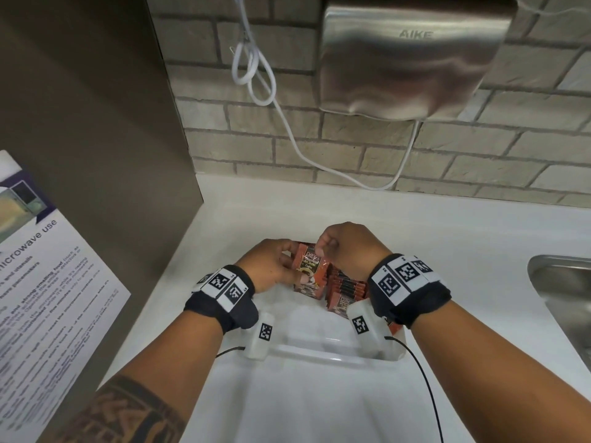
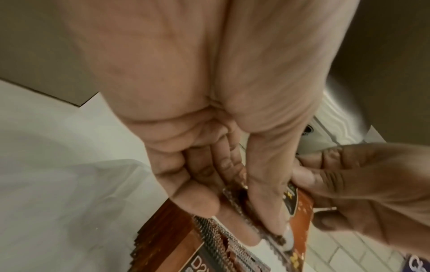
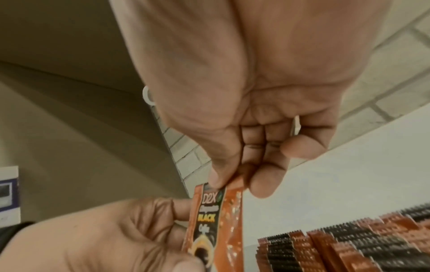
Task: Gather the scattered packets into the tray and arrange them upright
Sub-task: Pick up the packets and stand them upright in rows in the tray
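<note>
Above the clear tray (image 1: 335,353) we hold one coffee packet (image 1: 311,266): our left hand (image 1: 271,266) grips its side and our right hand (image 1: 348,247) pinches its top; a row of packets (image 1: 348,287) stands upright inside the tray.

1. I see a white counter (image 1: 463,238) running to the brick wall.
2. A clear tray (image 1: 319,353) sits on it, directly below me.
3. A steel sink (image 1: 563,292) is set into its right side.
4. A grey panel (image 1: 96,139) borders its left edge.
</note>
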